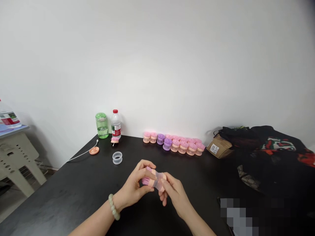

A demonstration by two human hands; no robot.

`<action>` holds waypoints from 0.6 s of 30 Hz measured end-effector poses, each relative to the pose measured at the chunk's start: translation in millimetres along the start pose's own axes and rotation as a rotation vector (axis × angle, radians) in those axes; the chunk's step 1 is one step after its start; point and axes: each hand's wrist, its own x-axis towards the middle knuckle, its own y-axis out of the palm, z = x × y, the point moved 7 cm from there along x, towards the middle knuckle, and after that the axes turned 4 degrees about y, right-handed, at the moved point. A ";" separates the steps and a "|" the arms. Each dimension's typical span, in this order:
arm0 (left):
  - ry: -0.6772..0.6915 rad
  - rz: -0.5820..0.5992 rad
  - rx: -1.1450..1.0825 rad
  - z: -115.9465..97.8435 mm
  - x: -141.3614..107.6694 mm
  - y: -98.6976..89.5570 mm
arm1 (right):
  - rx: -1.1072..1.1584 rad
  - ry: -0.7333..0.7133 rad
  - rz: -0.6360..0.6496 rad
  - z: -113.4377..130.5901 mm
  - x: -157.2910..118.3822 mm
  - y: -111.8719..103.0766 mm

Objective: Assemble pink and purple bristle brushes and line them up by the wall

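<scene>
On the left of a black surface (73, 191), a white cord (80, 155) trails over the edge beside an orange disc (94, 150); a snag could drag it into the disc. Next stand a green bottle (102, 126) and a water bottle (116, 127). In front of the latter, a loose pink head (114, 140) perches on a small prong and could tip if nudged. Nearer lies a clear ring (117, 161), which might roll if knocked on edge.

At center, the left hand (137, 183) curls closed around the bristled end of a brush (159, 181); too tight a squeeze could bend the bristles. The brush's clear waist shows between the hands. The right hand (175, 191) grips its peach end, thumb on top. Uneven pressure could set the parts crooked, or a slack grip could drop it.

Beyond, pink and purple brushes (182, 147) crowd together, so one bump could topple several. Further right are a brown packet (220, 146) and dark clothes (268, 160).
</scene>
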 end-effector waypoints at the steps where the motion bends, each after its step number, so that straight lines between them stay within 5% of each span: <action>1: -0.006 -0.011 -0.012 -0.3 0.3 -0.4 | 0.038 0.006 0.006 0.3 0.0 1.4; 9: -0.273 -0.169 -0.490 11.9 -2.3 1.7 | 0.038 -0.184 -0.091 21.6 -5.6 -8.4; 13: -0.413 -0.148 -0.405 14.7 -3.7 8.3 | -0.120 -0.276 -0.162 27.6 -5.7 -15.3; 18: -0.395 -0.190 -0.321 14.3 -2.0 0.2 | -0.150 -0.252 -0.137 22.3 -3.0 -14.1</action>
